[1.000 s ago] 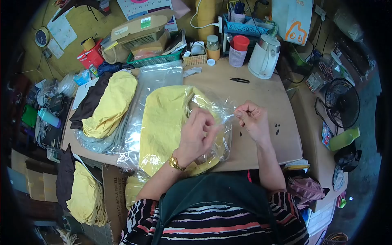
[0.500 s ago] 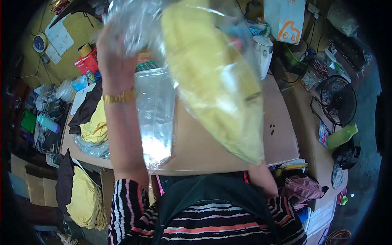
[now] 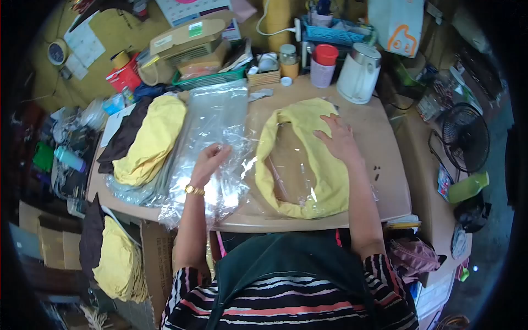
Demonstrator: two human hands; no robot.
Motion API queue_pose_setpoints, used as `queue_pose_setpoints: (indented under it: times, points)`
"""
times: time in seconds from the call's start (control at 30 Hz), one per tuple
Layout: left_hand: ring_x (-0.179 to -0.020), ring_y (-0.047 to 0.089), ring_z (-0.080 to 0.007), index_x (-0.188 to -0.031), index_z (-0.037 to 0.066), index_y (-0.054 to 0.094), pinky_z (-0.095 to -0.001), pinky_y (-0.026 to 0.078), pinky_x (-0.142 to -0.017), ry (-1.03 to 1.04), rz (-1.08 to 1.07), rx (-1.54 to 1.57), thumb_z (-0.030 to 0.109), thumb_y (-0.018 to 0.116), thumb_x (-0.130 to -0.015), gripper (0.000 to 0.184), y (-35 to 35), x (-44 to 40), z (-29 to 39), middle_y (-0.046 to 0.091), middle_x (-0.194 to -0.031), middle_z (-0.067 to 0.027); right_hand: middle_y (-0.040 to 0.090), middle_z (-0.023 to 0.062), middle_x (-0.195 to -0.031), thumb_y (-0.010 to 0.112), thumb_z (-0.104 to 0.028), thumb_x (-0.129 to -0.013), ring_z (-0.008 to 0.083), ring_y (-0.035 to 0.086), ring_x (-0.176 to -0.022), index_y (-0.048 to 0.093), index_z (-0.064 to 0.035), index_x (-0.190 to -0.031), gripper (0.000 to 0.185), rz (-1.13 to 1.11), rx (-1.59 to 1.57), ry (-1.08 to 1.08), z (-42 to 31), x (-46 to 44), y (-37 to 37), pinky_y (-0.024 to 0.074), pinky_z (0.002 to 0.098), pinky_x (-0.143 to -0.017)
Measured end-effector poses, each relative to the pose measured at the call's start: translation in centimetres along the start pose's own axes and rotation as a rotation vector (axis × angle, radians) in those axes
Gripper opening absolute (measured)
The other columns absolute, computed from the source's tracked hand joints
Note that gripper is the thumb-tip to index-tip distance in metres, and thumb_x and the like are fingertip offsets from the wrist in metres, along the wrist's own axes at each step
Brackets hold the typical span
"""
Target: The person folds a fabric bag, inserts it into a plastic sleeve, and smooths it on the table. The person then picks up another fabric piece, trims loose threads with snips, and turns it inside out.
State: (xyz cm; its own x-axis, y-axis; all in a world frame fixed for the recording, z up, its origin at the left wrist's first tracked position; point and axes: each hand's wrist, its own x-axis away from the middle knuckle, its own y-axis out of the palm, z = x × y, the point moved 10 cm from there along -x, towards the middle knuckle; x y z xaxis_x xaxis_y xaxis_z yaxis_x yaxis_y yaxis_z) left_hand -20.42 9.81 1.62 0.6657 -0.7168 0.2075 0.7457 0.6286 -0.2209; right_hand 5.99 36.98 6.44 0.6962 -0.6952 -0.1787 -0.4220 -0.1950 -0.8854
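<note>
A ring-shaped yellow cloth piece (image 3: 267, 159) lies flat on the table inside a clear plastic bag (image 3: 291, 159). My right hand (image 3: 338, 137) rests over its upper right part with the fingers spread. My left hand (image 3: 212, 162), wearing a gold bracelet, has its fingers pinched together on clear plastic left of the cloth. Under that hand lies a stack of clear plastic bags (image 3: 220, 110), shiny and slightly crumpled. Where the pinched plastic joins the yellow cloth's bag is hard to make out.
Folded yellow cloth (image 3: 151, 140) and dark brown cloth (image 3: 124, 137) lie at the table's left. Along the back stand a green basket (image 3: 212, 78), a jar (image 3: 288, 55), a red-lidded cup (image 3: 323, 71) and a white kettle (image 3: 358, 74). A black fan (image 3: 465, 137) is at right.
The bagged yellow cloth, held up in front of me before, now lies flat on the table. My left hand has come down to the plastic; my right hand now spreads over the cloth.
</note>
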Motion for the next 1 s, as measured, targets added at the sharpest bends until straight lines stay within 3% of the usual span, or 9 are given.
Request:
queue_pose_setpoints:
  times: [0.1, 0.17, 0.33, 0.43, 0.57, 0.67, 0.73, 0.87, 1.0]
  points:
    - [-0.067, 0.054, -0.0084, -0.088, 0.006, 0.062, -0.0224, 0.046, -0.06, 0.142, -0.069, 0.416, 0.022, 0.064, -0.092, 0.017, 0.2, -2.4, 0.0, 0.056, -0.075, -0.0006, 0.033, 0.0156, -0.148, 0.052, -0.052, -0.089, 0.0316, 0.025, -0.14, 0.042, -0.0175, -0.139, 0.062, 0.019, 0.154, 0.051, 0.6, -0.7, 5.4, 0.0135, 0.0643, -0.11]
    - [-0.063, 0.052, -0.008, -0.087, 0.006, 0.061, -0.0201, 0.045, -0.057, -0.149, 0.154, 1.162, 0.012, 0.062, -0.092, 0.007, -0.8, -1.1, -1.2, 0.057, -0.073, -0.0002, 0.032, 0.0146, -0.149, 0.051, -0.052, -0.09, 0.0311, 0.024, -0.141, 0.04, -0.0192, -0.141, 0.061, 0.065, 0.174, 0.024, 1.2, -0.7, 6.4, 0.0114, 0.0643, -0.111]
    - [-0.062, 0.05, -0.0059, -0.087, 0.008, 0.056, -0.0203, 0.042, -0.053, 0.294, 0.272, 0.735, 0.013, 0.063, -0.091, 0.009, -8.4, -1.5, -1.7, 0.054, -0.076, 0.0009, 0.031, 0.0125, -0.151, 0.047, -0.051, -0.092, 0.0306, 0.024, -0.141, 0.035, -0.0229, -0.144, 0.06, 0.083, 0.266, 0.0, 1.9, -1.1, 6.9, 0.0088, 0.0632, -0.112]
    - [-0.055, 0.044, -0.0054, -0.084, 0.008, 0.057, -0.0197, 0.034, -0.048, 0.36, 0.958, 0.663, 0.017, 0.063, -0.091, 0.013, -17.5, 4.2, -3.3, 0.05, -0.066, 0.0017, 0.03, 0.0118, -0.151, 0.046, -0.051, -0.092, 0.0305, 0.024, -0.141, 0.035, -0.024, -0.144, 0.06, 0.07, 0.288, 0.028, 2.2, -1.0, 7.1, 0.0089, 0.0626, -0.112]
    - [-0.044, 0.039, -0.0052, -0.071, 0.009, 0.057, -0.0212, 0.03, -0.044, -0.016, -0.067, 0.006, 0.021, 0.061, -0.092, 0.025, -4.0, 6.1, -1.0, 0.043, -0.05, 0.0049, 0.031, 0.0112, -0.151, 0.047, -0.05, -0.092, 0.0301, 0.024, -0.141, 0.034, -0.0248, -0.145, 0.059, 0.063, 0.334, 0.052, 2.2, -1.2, 7.2, 0.0111, 0.0617, -0.112]
    - [-0.047, 0.042, -0.0058, -0.077, 0.008, 0.062, -0.0207, 0.031, -0.046, 0.107, -0.054, -0.412, 0.02, 0.059, -0.093, 0.021, 1.4, 6.7, -2.4, 0.048, -0.054, 0.0036, 0.032, 0.0111, -0.15, 0.048, -0.048, -0.092, 0.0301, 0.025, -0.141, 0.035, -0.0249, -0.144, 0.059, 0.073, 0.345, 0.046, 2.2, -1.2, 7.2, 0.0125, 0.0616, -0.112]
    - [-0.061, 0.057, -0.0101, -0.09, 0.006, 0.063, -0.0226, 0.043, -0.053, 0.047, 0.022, 0.467, 0.02, 0.058, -0.095, 0.016, 1.5, 6.4, -3.7, 0.065, -0.077, -0.0048, 0.033, 0.0111, -0.149, 0.049, -0.048, -0.092, 0.0301, 0.026, -0.14, 0.035, -0.0249, -0.144, 0.058, 0.073, 0.344, 0.056, 2.3, -1.2, 7.2, 0.013, 0.0616, -0.111]
    - [-0.078, 0.066, -0.0187, -0.098, 0.008, 0.058, -0.0266, 0.055, -0.071, -0.228, 0.107, 1.269, 0.023, 0.052, -0.098, 0.016, 4.4, 8.3, -3.4, 0.055, -0.128, -0.0201, 0.034, 0.011, -0.148, 0.05, -0.047, -0.092, 0.0305, 0.027, -0.139, 0.037, -0.0248, -0.142, 0.056, 0.085, 0.345, 0.04, 2.3, -1.2, 7.4, 0.0148, 0.0619, -0.111]
    - [-0.078, 0.063, -0.0147, -0.117, 0.005, 0.052, -0.0233, 0.051, -0.066, -0.19, -0.185, 1.155, 0.022, 0.06, -0.094, 0.03, 6.2, 8.5, -3.4, 0.066, -0.105, -0.0144, 0.034, 0.0111, -0.147, 0.049, -0.047, -0.092, 0.0309, 0.027, -0.139, 0.037, -0.025, -0.142, 0.056, 0.071, 0.363, 0.043, 2.2, -1.3, 7.2, 0.0157, 0.0621, -0.11]
